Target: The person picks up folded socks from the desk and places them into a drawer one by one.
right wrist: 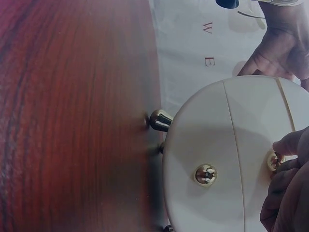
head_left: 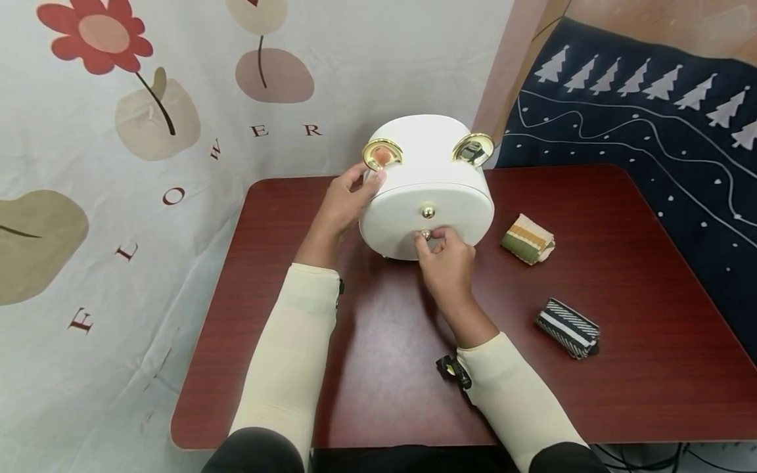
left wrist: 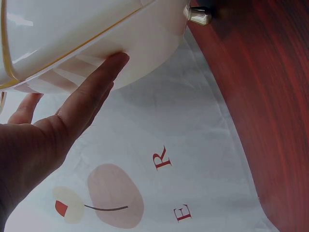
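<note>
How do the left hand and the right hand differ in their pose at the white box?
The left hand rests against the side of the white box, while the right hand pinches a gold knob on its front. The left hand's fingers are fairly straight; the right hand's are curled. Both hands come out of pale sleeves.

The rounded white box (head_left: 426, 177) has round gold knobs (head_left: 428, 212); right of the box, a green-mustard-cream striped folded cloth (head_left: 528, 240) and black-and-white striped bundle (head_left: 568, 328); beneath it, a reddish-brown wood-grained counter (head_left: 384, 381).

White rounded cabinet (head_left: 426, 189), gold knobs (head_left: 428, 211), upright
</note>
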Demonstrator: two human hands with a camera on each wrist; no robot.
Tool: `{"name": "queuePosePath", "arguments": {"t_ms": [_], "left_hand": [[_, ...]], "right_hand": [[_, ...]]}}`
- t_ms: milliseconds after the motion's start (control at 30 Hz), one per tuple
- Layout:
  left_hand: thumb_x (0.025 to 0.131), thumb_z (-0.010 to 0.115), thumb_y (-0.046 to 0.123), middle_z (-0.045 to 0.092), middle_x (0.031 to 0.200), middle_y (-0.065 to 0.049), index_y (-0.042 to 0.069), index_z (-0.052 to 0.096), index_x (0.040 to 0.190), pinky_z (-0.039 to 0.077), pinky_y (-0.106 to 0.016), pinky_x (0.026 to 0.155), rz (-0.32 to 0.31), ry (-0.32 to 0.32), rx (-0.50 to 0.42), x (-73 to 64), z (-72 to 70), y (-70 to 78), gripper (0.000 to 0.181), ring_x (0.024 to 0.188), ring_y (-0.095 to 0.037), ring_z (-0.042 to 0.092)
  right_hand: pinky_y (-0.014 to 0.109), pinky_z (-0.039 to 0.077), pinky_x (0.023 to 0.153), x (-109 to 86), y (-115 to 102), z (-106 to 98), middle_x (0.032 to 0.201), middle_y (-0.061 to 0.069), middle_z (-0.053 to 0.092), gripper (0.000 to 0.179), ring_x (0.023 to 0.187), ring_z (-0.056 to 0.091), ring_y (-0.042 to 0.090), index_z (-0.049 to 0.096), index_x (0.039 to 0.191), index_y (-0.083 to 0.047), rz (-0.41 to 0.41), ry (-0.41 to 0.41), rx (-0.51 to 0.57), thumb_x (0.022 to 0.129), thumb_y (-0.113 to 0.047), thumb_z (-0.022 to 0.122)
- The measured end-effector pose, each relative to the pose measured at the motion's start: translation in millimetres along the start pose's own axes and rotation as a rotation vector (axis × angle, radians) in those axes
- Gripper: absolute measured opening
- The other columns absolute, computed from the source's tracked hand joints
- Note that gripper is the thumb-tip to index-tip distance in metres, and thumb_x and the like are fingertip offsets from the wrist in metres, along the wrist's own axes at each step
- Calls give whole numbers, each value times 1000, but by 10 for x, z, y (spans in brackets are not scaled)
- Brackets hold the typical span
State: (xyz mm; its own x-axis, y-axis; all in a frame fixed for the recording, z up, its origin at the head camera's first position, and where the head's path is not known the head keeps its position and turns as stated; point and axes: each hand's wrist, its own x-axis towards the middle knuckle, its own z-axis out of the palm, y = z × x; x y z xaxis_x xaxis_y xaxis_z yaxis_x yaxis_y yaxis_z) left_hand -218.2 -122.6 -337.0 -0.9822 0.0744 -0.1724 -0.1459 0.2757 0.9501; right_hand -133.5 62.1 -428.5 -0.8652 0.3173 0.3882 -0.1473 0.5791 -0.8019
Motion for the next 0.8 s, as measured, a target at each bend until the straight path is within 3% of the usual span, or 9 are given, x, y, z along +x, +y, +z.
{"name": "queuePosePath", "arguments": {"t_ms": [500,800], "left_hand": [[107,69,48,38,176,-9,24,50,165,48,-53,122,-1,-3,12,4,-10,-8,66,157,-29,45],[107,68,48,39,176,-12,24,48,166,49,-52,122,-9,-4,11,-5,2,5,67,156,-28,46]], "right_hand": [[34,43,51,-31,-42,-9,50,1,53,25,47,49,13,77,97,5,1,10,-13,94,-19,81],[35,44,52,-47,-33,-12,50,5,55,24,48,53,18,76,93,6,-24,23,-20,92,-18,80]]}}
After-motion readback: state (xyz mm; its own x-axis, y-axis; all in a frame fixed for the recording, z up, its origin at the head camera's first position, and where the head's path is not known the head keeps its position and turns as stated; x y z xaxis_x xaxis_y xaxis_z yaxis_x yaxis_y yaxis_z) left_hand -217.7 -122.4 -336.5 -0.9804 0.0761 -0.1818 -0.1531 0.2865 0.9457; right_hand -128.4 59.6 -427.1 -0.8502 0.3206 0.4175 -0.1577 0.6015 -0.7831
